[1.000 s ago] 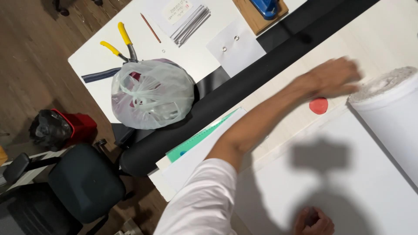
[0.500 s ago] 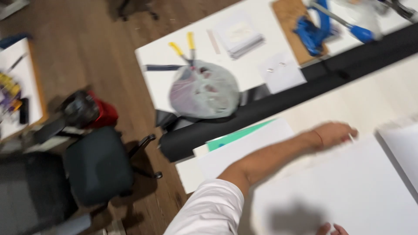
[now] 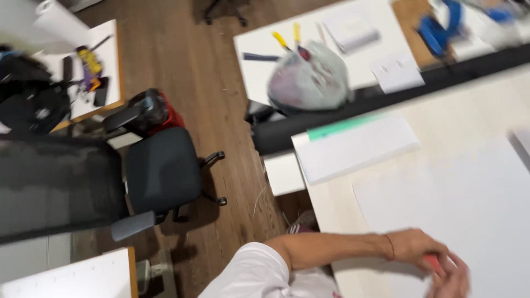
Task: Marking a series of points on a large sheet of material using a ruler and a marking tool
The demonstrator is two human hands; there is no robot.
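My left arm, in a white sleeve, comes in from the bottom. My left hand rests on a large white sheet at the near edge of the pale table. Its fingers close around a small red object, which is blurred. My right hand is at the bottom edge, right against the red object and the left fingers. Motion blur hides whether it grips anything.
A white board with a green edge lies beside a long black roll. Behind it are a tied plastic bag, yellow-handled pliers and a blue tool. A black office chair stands on the wood floor.
My left hand has drawn back from the far side of the sheet to the near edge, carrying the red object beside my right hand. The view has swung left, and the white roll is gone from sight.
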